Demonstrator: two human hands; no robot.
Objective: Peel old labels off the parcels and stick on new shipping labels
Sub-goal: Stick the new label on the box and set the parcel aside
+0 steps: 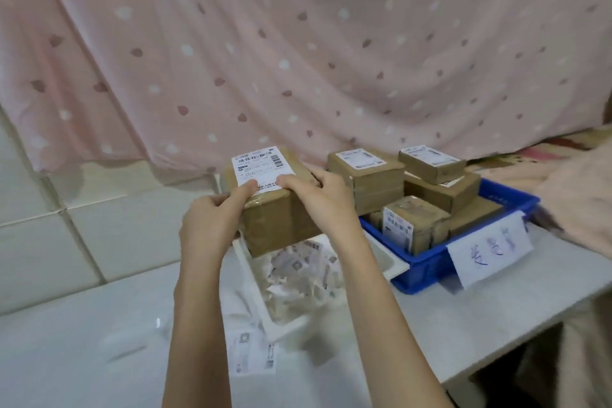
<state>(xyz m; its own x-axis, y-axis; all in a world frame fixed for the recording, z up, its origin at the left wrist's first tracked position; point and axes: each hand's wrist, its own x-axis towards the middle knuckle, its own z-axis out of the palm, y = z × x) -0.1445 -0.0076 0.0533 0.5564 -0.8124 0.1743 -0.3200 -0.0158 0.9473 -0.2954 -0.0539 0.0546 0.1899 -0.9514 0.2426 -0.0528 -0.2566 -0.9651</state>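
A brown cardboard parcel (281, 219) is held up above the white table, tilted toward me, with a white shipping label (260, 167) on its top face. My left hand (212, 219) grips the parcel's near left corner, thumb pressing on the label's lower edge. My right hand (318, 199) holds the parcel's right side, its thumb on the label's lower right corner. Under the parcel sits a white tray (255, 278) with several peeled label scraps (304, 278). A sheet of labels (253, 353) lies flat on the table near me.
A blue bin (427, 265) at the right holds several stacked labelled parcels (414, 189) and has a handwritten paper sign (490, 248) on its front. Pink dotted cloth (298, 43) hangs behind. The white table (82, 358) ends at the right.
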